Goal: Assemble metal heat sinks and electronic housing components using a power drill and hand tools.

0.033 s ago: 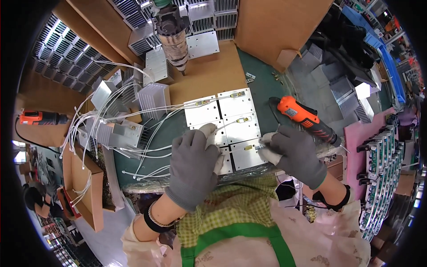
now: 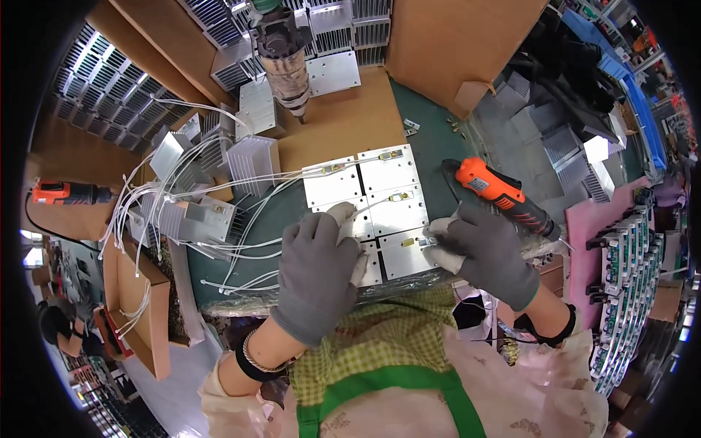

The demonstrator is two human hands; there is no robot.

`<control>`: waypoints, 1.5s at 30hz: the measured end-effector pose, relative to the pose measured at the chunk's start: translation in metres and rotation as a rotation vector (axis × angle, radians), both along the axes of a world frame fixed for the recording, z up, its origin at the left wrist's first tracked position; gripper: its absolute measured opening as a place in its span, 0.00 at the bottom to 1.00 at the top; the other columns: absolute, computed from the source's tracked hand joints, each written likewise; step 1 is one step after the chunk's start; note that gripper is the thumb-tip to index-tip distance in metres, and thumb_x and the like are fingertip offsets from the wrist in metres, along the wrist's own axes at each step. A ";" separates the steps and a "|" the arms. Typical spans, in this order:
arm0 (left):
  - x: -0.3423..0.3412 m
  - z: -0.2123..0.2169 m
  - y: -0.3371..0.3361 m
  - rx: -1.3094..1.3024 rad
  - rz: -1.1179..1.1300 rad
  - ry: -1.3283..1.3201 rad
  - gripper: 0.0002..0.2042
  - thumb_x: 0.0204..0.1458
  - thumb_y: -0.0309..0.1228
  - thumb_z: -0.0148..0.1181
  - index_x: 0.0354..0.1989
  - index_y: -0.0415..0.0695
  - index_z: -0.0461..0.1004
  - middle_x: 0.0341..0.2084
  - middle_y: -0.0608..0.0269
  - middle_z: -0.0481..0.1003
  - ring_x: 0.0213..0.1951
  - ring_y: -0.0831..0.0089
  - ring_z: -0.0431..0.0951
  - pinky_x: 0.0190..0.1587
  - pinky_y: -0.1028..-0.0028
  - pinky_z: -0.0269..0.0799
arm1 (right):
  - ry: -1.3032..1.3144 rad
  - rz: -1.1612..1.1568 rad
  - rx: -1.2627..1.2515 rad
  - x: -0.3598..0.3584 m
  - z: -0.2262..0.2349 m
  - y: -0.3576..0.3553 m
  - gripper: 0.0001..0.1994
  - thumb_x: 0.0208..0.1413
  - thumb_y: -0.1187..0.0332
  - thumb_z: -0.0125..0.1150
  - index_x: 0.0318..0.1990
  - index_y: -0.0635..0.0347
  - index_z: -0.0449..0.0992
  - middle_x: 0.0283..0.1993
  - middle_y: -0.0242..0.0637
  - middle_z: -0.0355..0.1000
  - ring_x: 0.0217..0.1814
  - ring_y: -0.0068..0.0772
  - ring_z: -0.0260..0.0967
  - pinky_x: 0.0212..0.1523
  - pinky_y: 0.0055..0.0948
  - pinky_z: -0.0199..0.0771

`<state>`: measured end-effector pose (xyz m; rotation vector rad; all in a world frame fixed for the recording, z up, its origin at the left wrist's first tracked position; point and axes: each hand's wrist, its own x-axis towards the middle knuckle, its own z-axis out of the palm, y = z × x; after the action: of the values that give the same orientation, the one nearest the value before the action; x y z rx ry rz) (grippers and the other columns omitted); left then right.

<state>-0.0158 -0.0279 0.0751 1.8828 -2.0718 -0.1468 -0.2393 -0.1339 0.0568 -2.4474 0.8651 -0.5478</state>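
Several silver heat sink plates (image 2: 412, 261) lie close together in front of me, flat faces up. My left hand (image 2: 318, 274), in a grey glove with pale fingertips, rests over the lower left plates; its index finger and thumb are spread. White wires (image 2: 241, 253) run in from the left and pass behind this hand. My right hand (image 2: 485, 252), gloved alike, has its fingertips pinched at a small metal clip (image 2: 423, 241) on the lower right plate. Beside that clip sits a yellowish part (image 2: 407, 242). Similar clipped parts (image 2: 400, 196) with wires lie on the upper plates.
An orange and black power screwdriver (image 2: 504, 193) lies right of the plates. Another power tool (image 2: 286, 69) hangs above the cardboard. Finned heat sinks (image 2: 252, 164) and wire bundles crowd the left. A cardboard box (image 2: 135, 306) stands lower left; circuit boards (image 2: 621, 270) line the far right.
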 end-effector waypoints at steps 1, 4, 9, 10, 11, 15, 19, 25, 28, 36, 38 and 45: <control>0.001 0.001 0.000 0.001 -0.007 0.008 0.07 0.40 0.28 0.65 0.25 0.40 0.75 0.48 0.55 0.71 0.45 0.57 0.69 0.47 0.59 0.64 | -0.015 0.013 0.003 -0.001 -0.002 -0.001 0.09 0.44 0.66 0.68 0.32 0.56 0.79 0.29 0.34 0.69 0.27 0.36 0.72 0.26 0.33 0.71; 0.001 0.002 -0.002 0.014 -0.017 0.037 0.07 0.39 0.27 0.65 0.25 0.39 0.75 0.47 0.54 0.71 0.44 0.56 0.70 0.47 0.59 0.64 | -0.025 0.045 -0.050 -0.003 -0.010 -0.003 0.09 0.42 0.65 0.69 0.31 0.56 0.79 0.31 0.33 0.69 0.28 0.35 0.72 0.27 0.32 0.72; 0.002 0.004 -0.007 0.008 -0.014 0.104 0.08 0.38 0.27 0.65 0.25 0.38 0.75 0.46 0.53 0.72 0.44 0.55 0.70 0.47 0.59 0.65 | -0.054 0.144 -0.194 -0.004 -0.023 -0.010 0.09 0.41 0.66 0.69 0.31 0.55 0.79 0.32 0.33 0.68 0.30 0.35 0.72 0.28 0.32 0.73; 0.003 0.003 -0.008 -0.001 -0.014 0.122 0.08 0.38 0.27 0.65 0.25 0.38 0.75 0.46 0.53 0.72 0.44 0.55 0.70 0.47 0.59 0.65 | -0.055 0.136 -0.159 -0.004 -0.025 -0.010 0.09 0.42 0.66 0.69 0.32 0.55 0.79 0.31 0.33 0.68 0.30 0.35 0.72 0.28 0.32 0.73; 0.004 0.004 -0.010 0.002 -0.016 0.124 0.08 0.38 0.27 0.65 0.25 0.38 0.75 0.46 0.53 0.72 0.44 0.55 0.70 0.47 0.59 0.65 | -0.056 0.127 -0.123 -0.005 -0.025 -0.010 0.09 0.42 0.66 0.69 0.32 0.55 0.78 0.31 0.33 0.68 0.29 0.36 0.72 0.28 0.33 0.73; 0.006 0.004 -0.012 0.020 -0.037 0.092 0.08 0.37 0.27 0.66 0.26 0.39 0.75 0.46 0.54 0.72 0.44 0.55 0.70 0.48 0.59 0.65 | -0.063 0.101 -0.101 -0.006 -0.028 -0.007 0.09 0.42 0.66 0.69 0.32 0.56 0.78 0.30 0.33 0.67 0.29 0.36 0.72 0.27 0.33 0.72; 0.005 0.003 -0.013 0.027 -0.048 0.099 0.08 0.37 0.26 0.66 0.26 0.39 0.75 0.47 0.54 0.72 0.45 0.55 0.70 0.49 0.59 0.65 | -0.095 0.066 -0.111 -0.004 -0.028 -0.005 0.09 0.42 0.67 0.69 0.32 0.55 0.78 0.30 0.34 0.67 0.29 0.35 0.72 0.27 0.32 0.72; 0.004 0.002 -0.015 0.048 -0.038 0.093 0.08 0.37 0.28 0.67 0.26 0.40 0.76 0.47 0.55 0.72 0.45 0.55 0.70 0.50 0.59 0.65 | -0.075 0.073 -0.074 0.006 -0.025 -0.003 0.07 0.45 0.66 0.68 0.31 0.55 0.78 0.33 0.34 0.67 0.28 0.36 0.72 0.28 0.33 0.72; 0.004 0.001 -0.015 0.048 -0.031 0.064 0.08 0.38 0.28 0.67 0.27 0.41 0.77 0.47 0.55 0.72 0.46 0.55 0.70 0.50 0.59 0.65 | -0.017 0.060 -0.077 0.010 -0.023 -0.001 0.07 0.46 0.64 0.66 0.32 0.55 0.77 0.34 0.35 0.67 0.29 0.38 0.72 0.28 0.34 0.72; 0.003 0.000 -0.012 0.040 -0.045 0.012 0.09 0.38 0.30 0.67 0.29 0.43 0.78 0.47 0.54 0.72 0.47 0.54 0.69 0.50 0.58 0.64 | -0.007 0.045 -0.087 0.010 -0.019 -0.001 0.07 0.47 0.66 0.63 0.34 0.55 0.77 0.34 0.36 0.67 0.30 0.39 0.72 0.28 0.36 0.72; 0.001 -0.002 -0.010 0.041 -0.042 -0.005 0.09 0.39 0.31 0.67 0.29 0.44 0.79 0.47 0.54 0.72 0.47 0.54 0.69 0.49 0.58 0.63 | 0.059 0.099 -0.096 0.009 -0.018 -0.002 0.08 0.44 0.68 0.63 0.34 0.55 0.76 0.33 0.35 0.66 0.32 0.38 0.72 0.28 0.35 0.72; -0.024 -0.020 -0.016 -0.053 -0.075 0.094 0.13 0.41 0.32 0.66 0.39 0.50 0.81 0.43 0.62 0.74 0.43 0.60 0.72 0.48 0.62 0.65 | 0.071 0.074 -0.152 0.011 -0.013 0.000 0.09 0.44 0.69 0.62 0.34 0.54 0.74 0.33 0.34 0.65 0.32 0.37 0.71 0.28 0.35 0.71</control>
<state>-0.0394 -0.0434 0.0555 1.7346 -2.0633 -0.1925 -0.2287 -0.1339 0.0441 -2.6393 0.7829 -0.5199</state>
